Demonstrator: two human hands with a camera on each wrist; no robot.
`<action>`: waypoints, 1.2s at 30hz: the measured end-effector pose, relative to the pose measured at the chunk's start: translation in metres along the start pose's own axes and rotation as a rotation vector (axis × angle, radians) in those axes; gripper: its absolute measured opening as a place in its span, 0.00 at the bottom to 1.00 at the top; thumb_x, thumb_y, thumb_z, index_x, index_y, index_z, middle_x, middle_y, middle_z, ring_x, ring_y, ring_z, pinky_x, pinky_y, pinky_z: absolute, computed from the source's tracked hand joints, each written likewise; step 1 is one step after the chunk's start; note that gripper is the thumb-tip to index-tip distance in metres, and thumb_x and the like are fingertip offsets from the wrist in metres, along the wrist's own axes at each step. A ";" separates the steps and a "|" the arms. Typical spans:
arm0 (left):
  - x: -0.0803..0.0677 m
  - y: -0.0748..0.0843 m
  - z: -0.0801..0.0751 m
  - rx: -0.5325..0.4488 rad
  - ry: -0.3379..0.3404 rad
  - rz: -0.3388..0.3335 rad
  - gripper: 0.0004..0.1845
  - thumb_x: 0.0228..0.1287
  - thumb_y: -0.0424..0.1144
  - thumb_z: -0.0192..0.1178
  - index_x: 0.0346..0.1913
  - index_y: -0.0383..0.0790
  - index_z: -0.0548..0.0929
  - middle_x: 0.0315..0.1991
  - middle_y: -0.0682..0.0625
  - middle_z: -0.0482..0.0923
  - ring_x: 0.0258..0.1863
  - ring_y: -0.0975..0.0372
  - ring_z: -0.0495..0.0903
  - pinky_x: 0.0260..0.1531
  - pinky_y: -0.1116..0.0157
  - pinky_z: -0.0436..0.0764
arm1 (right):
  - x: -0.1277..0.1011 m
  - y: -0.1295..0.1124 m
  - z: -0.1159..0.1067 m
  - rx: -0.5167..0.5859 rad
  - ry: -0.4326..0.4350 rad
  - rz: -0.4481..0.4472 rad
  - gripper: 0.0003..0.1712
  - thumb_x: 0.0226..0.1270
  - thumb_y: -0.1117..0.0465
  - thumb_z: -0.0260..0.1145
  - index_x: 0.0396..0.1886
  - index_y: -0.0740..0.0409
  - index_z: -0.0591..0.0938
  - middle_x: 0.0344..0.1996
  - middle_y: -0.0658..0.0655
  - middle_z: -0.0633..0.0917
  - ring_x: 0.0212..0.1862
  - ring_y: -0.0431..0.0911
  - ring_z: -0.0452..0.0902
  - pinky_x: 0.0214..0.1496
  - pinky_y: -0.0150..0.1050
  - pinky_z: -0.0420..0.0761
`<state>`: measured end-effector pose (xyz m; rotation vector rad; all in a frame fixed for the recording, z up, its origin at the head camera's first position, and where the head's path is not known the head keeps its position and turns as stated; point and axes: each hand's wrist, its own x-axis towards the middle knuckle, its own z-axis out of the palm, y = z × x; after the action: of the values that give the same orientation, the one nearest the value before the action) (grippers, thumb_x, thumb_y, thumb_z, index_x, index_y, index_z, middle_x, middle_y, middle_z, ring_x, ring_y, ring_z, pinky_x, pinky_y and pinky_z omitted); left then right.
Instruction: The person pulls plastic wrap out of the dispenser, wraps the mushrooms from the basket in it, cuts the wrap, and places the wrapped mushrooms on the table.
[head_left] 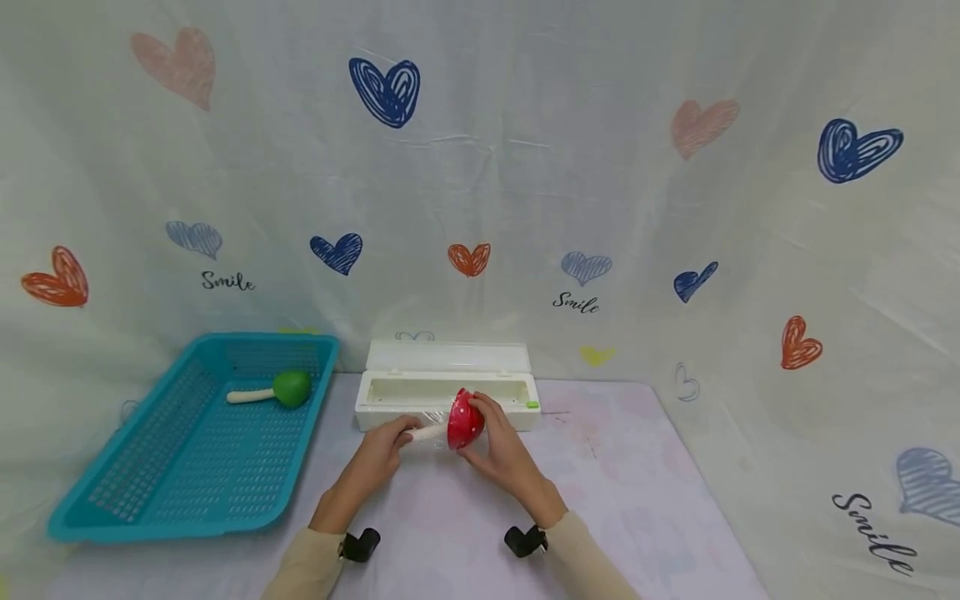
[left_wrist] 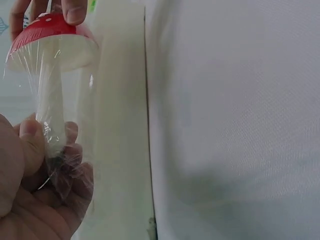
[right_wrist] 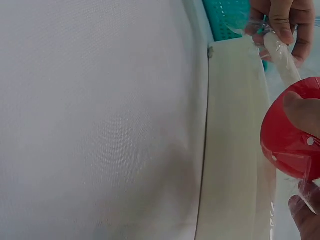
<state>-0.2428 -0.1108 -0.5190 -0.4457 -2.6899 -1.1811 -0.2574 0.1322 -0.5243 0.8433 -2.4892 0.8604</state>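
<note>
A toy mushroom with a red cap and a white stem is held sideways just in front of the white cling-film dispenser box, and clear film is wrapped round it. My left hand pinches the stem's end with the bunched film. My right hand grips the red cap, thumb on top. In the left wrist view the cap shows at the top left under the right hand's fingertips.
A teal plastic basket stands at the left with a green-capped toy mushroom inside. The dispenser box has its lid up against a heart-printed cloth backdrop. A pale cloth covers the table.
</note>
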 end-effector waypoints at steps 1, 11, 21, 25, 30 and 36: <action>0.000 0.001 0.000 -0.002 0.002 -0.009 0.13 0.70 0.25 0.61 0.53 0.41 0.84 0.50 0.47 0.87 0.48 0.56 0.84 0.53 0.52 0.85 | 0.001 0.000 0.000 0.006 -0.006 -0.003 0.51 0.54 0.59 0.83 0.74 0.58 0.65 0.74 0.59 0.68 0.75 0.53 0.66 0.65 0.46 0.80; -0.005 0.004 0.006 -0.025 0.118 0.031 0.23 0.52 0.27 0.77 0.53 0.39 0.84 0.47 0.44 0.81 0.39 0.60 0.77 0.35 0.68 0.80 | 0.005 0.003 0.001 0.029 0.065 -0.058 0.53 0.54 0.60 0.83 0.75 0.59 0.62 0.70 0.57 0.71 0.72 0.50 0.69 0.66 0.45 0.79; -0.013 0.005 0.004 0.024 0.143 0.063 0.16 0.58 0.22 0.70 0.49 0.36 0.85 0.45 0.45 0.88 0.43 0.57 0.85 0.45 0.56 0.87 | -0.002 0.002 0.003 0.009 -0.010 0.001 0.57 0.52 0.61 0.84 0.78 0.56 0.61 0.74 0.63 0.66 0.74 0.55 0.66 0.63 0.47 0.82; -0.013 0.006 0.002 0.044 0.133 0.089 0.15 0.61 0.22 0.68 0.49 0.37 0.85 0.45 0.45 0.87 0.45 0.55 0.84 0.47 0.54 0.86 | 0.000 0.000 0.002 0.004 -0.010 0.003 0.57 0.51 0.62 0.85 0.77 0.56 0.61 0.71 0.61 0.67 0.71 0.53 0.68 0.62 0.46 0.83; -0.013 0.006 0.000 0.054 0.109 0.084 0.15 0.62 0.24 0.68 0.50 0.38 0.85 0.45 0.45 0.87 0.45 0.55 0.84 0.49 0.54 0.86 | 0.003 -0.004 0.001 -0.008 -0.040 0.013 0.59 0.49 0.62 0.85 0.78 0.57 0.60 0.71 0.60 0.67 0.71 0.53 0.67 0.61 0.46 0.84; -0.013 0.005 -0.003 0.046 0.136 0.138 0.14 0.64 0.25 0.66 0.52 0.35 0.84 0.47 0.43 0.87 0.47 0.53 0.85 0.49 0.53 0.86 | 0.007 -0.007 -0.001 -0.042 -0.001 -0.023 0.57 0.51 0.62 0.84 0.77 0.59 0.61 0.71 0.59 0.69 0.73 0.52 0.67 0.64 0.45 0.81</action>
<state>-0.2286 -0.1124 -0.5174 -0.5151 -2.5214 -1.0686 -0.2585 0.1257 -0.5166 0.8565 -2.4844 0.7981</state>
